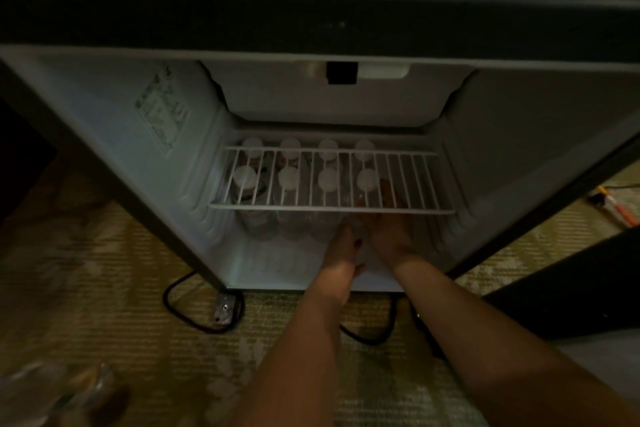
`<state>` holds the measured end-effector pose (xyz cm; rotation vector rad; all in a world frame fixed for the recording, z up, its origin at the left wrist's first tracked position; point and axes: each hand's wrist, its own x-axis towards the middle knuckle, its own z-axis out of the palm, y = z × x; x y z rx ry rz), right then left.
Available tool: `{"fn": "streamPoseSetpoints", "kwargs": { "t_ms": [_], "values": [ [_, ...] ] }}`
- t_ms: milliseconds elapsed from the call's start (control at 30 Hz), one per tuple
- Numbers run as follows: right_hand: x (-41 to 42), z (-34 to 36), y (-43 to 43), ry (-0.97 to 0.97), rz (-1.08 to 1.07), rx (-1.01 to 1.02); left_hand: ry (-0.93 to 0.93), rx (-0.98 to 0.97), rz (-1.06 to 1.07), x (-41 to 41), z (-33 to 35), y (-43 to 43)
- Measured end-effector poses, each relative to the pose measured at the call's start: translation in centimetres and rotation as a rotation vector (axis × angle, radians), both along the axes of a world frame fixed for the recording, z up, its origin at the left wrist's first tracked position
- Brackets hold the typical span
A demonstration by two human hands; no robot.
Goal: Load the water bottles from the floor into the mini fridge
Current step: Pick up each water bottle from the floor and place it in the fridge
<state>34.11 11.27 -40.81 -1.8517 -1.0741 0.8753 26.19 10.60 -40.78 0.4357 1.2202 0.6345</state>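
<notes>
Eight bottles [289, 180] stand upright in the fridge [104, 149] under the shelf [332, 207], filling the left; the open slot is right of them. Your right hand [391, 236] sits at that slot, fingers straight, nothing visibly held; left hand [341, 246] grip unreadable.

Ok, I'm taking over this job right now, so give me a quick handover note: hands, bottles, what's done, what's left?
Left grip and right grip: both inside the mini fridge, close together below the right part of the wire shelf. It is too dim to tell whether they hold a bottle.
Done: eight capped bottles stand under the shelf in two rows of four.
Left: what look like clear floor bottles, blurred at lower left, are not yet loaded.
</notes>
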Motion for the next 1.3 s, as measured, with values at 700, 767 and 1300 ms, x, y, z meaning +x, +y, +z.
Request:
{"fn": "streamPoseSetpoints", "kwargs": {
  "t_ms": [700, 767, 1300],
  "values": [
    [-2.9, 9.4, -6.8, -0.486, 0.331, -0.077, 0.602, 0.381, -0.548, -9.2, 7.7, -6.8],
    [-4.2, 12.3, -7.0, -0.534, 0.404, -0.027, 0.627, 0.417, -0.536, -10.5, 9.8, -7.2],
    [-22.3, 28.9, -11.6, -0.799, 0.809, 0.171, 1.111, 0.589, -0.463, -28.2, 25.0, -12.3]
  ]
}}
